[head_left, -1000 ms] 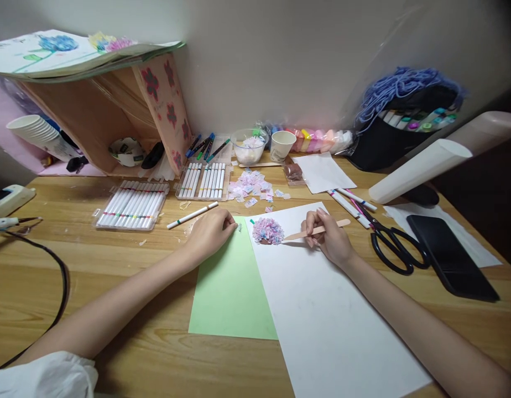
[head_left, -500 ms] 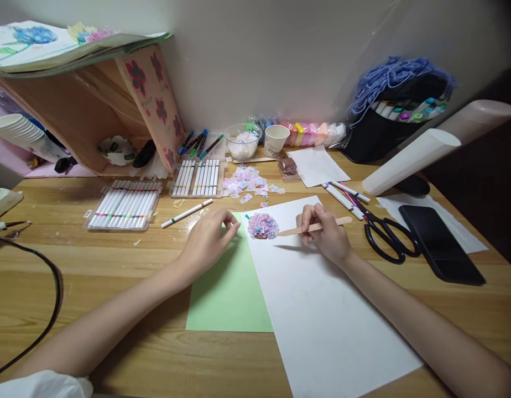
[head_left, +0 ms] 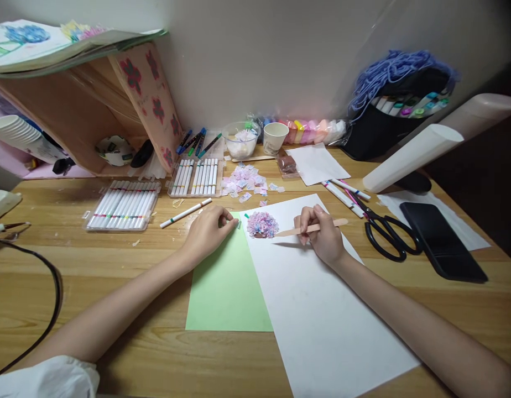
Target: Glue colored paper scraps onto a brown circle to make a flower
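In my right hand (head_left: 319,235) is a flat wooden craft stick (head_left: 286,232), gripped like a pen. Its tip reaches the lower right edge of a round flower of tiny pink, purple and blue paper bits (head_left: 262,224). That flower lies on a white sheet (head_left: 317,309), which overlaps a green sheet (head_left: 228,293). My left hand (head_left: 212,229) rests left of the flower, over the green sheet's upper edge, its fingers curled in a pinch. A small pale scrap shows at the thumb tip; its kind is hard to make out. A loose white marker (head_left: 186,213) lies beside that hand.
Beyond the sheets are a pile of paper scraps (head_left: 245,179), a clear bowl (head_left: 240,145), a paper cup (head_left: 275,137) and marker cases (head_left: 123,207). Black scissors (head_left: 388,235) and a phone (head_left: 442,240) lie to the right. A cardboard box (head_left: 143,105) stands at the back left.
A small pale scrap now shows at my left thumb tip. The stick and my right hand stay at the flower's edge, nearly unmoved. The whole view has shifted slightly.
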A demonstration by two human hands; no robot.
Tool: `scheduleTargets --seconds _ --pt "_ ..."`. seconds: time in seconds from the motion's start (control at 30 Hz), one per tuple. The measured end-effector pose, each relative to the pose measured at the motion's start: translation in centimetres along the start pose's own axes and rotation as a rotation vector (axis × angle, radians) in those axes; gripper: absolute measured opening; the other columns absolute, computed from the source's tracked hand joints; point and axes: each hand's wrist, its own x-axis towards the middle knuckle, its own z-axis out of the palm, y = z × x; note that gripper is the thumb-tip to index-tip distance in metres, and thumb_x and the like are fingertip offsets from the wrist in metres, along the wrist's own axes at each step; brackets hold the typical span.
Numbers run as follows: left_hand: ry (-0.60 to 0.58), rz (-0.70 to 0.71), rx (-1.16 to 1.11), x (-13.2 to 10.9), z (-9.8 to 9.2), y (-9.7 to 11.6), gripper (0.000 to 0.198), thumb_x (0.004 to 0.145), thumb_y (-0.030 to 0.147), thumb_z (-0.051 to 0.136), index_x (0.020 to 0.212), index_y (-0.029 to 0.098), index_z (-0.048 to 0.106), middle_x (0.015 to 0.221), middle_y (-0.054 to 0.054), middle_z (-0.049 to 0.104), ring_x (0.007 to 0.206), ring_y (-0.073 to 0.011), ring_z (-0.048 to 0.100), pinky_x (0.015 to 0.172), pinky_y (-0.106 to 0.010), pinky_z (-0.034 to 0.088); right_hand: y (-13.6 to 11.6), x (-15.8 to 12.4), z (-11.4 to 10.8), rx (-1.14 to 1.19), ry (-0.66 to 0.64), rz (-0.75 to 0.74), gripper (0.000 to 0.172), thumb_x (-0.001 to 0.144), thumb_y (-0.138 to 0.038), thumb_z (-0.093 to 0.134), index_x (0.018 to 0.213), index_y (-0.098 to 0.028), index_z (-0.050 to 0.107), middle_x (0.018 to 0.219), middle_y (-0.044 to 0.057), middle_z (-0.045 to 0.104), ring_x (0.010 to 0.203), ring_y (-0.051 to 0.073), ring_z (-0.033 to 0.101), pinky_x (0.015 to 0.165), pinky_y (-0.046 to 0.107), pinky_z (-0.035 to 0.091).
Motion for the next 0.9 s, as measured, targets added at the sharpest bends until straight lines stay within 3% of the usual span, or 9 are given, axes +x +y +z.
scheduleTargets --seconds 0.2,0.4,0.57,0.73,0.9 --pt "-0.017 0.011 -0.001 0.0 0.6 -0.1 0.015 0.082 0.032 0.053 0.077 0.02 0.06 0.074 -0.001 0.061 0.073 -0.0167 0.054 0.062 -0.028 0.036 0.2 -0.1 0.0 -0.01 -0.011 0.007 0.053 0.083 -0.061 0.042 0.051 -0.021 0.051 0.041 -0.001 0.043 0.036 0.01 0.038 0.04 0.026 0.027" --pt "0.073 0.081 -0.097 -0.9 0.5 0.8 0.013 0.084 0.03 0.055 0.078 0.019 0.059 0.073 0.0 0.059 0.069 -0.014 0.052 0.063 -0.026 0.036 0.3 -0.2 -0.1 0.012 -0.027 -0.023 0.051 0.087 -0.056 0.041 0.052 -0.02 0.052 0.042 -0.001 0.044 0.036 0.01 0.039 0.04 0.026 0.028" --pt "-0.035 0.168 -0.168 -2.1 0.9 2.9 0.012 0.085 0.029 0.055 0.079 0.019 0.059 0.076 -0.001 0.058 0.073 -0.0142 0.052 0.065 -0.026 0.037 0.4 -0.5 -0.1 -0.015 0.004 -0.056 0.052 0.087 -0.058 0.04 0.053 -0.02 0.053 0.045 -0.001 0.045 0.039 0.011 0.042 0.041 0.026 0.03" --pt "-0.047 0.204 -0.101 -1.6 2.0 3.8 0.011 0.085 0.026 0.054 0.078 0.018 0.056 0.075 -0.001 0.058 0.073 -0.0146 0.051 0.064 -0.026 0.036 0.5 -1.0 -0.1 -0.058 -0.035 -0.095 0.046 0.087 -0.054 0.044 0.059 -0.02 0.055 0.051 0.0 0.049 0.043 0.012 0.045 0.043 0.026 0.032" --pt "0.002 0.269 0.011 -0.9 2.3 4.0 0.014 0.086 0.027 0.051 0.076 0.018 0.054 0.074 -0.001 0.057 0.072 -0.0151 0.05 0.063 -0.027 0.035 0.8 -1.5 -0.2 -0.269 -0.109 -0.196 0.045 0.092 -0.048 0.038 0.062 -0.02 0.055 0.055 0.001 0.053 0.05 0.014 0.046 0.051 0.028 0.035"
